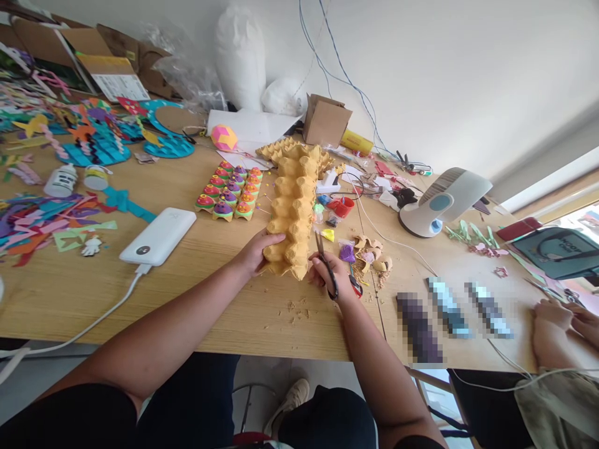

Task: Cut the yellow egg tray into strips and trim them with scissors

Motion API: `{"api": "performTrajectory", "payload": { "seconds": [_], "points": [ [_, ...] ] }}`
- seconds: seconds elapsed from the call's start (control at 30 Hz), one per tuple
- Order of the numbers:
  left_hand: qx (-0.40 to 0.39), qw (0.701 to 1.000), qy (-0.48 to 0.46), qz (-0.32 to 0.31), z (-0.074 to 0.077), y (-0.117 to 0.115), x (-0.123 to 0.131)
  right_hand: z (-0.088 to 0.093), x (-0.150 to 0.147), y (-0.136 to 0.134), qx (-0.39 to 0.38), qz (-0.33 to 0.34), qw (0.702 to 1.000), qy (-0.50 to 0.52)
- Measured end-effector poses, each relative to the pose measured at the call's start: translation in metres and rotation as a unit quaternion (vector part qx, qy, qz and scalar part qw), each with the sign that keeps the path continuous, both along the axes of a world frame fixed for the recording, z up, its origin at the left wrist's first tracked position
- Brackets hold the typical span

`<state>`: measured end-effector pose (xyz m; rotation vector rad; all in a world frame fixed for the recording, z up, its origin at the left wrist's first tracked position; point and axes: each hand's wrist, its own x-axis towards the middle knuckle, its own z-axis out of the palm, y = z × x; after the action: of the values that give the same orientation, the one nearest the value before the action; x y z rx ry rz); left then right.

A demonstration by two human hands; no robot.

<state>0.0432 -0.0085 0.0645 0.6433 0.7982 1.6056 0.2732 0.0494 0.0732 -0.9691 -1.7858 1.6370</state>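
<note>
A long yellow egg-carton strip (291,215) is held up over the table, its near end in my left hand (257,251). The thumb of that hand lies on the cups and the other fingers are mostly hidden behind. My right hand (330,273) is closed around dark-handled scissors (321,244), whose blades point away from me beside the strip's right edge. Left of the strip stand painted egg-carton cups (229,192) in red, purple and orange. More uncut yellow carton (276,148) lies behind the strip. Cut carton pieces (374,255) sit right of my right hand.
A white power bank (159,236) with a cable lies left, near paper strips (51,221) and a glue bottle (62,181). A red cup (341,206) and small fan (442,202) stand right. Another person's hands (561,315) rest at the far right.
</note>
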Motion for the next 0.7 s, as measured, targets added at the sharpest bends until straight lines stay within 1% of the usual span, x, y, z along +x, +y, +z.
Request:
{"api": "performTrajectory", "payload": {
  "seconds": [0.13,0.2,0.3,0.4,0.57,0.7],
  "points": [
    [-0.02,1.0,-0.008,0.007,0.002,0.0,0.0,-0.003,0.001,0.001,0.022,0.0,1.0,0.0],
    [-0.031,0.999,-0.015,0.009,0.003,0.001,0.001,-0.007,0.0,0.002,0.068,-0.02,0.997,-0.016],
    [-0.047,0.998,-0.033,0.01,0.004,0.001,0.002,-0.014,-0.001,0.005,0.161,-0.067,0.983,-0.058],
    [-0.076,0.995,-0.056,-0.003,0.006,0.001,0.005,-0.018,0.002,0.007,0.215,-0.084,0.967,-0.104],
    [-0.107,0.991,-0.077,-0.03,0.008,0.0,0.01,-0.015,0.006,0.006,0.261,-0.074,0.951,-0.15],
    [-0.129,0.988,-0.085,-0.033,0.009,0.0,0.011,-0.01,0.006,0.004,0.278,-0.041,0.951,-0.127]
  ]
}}
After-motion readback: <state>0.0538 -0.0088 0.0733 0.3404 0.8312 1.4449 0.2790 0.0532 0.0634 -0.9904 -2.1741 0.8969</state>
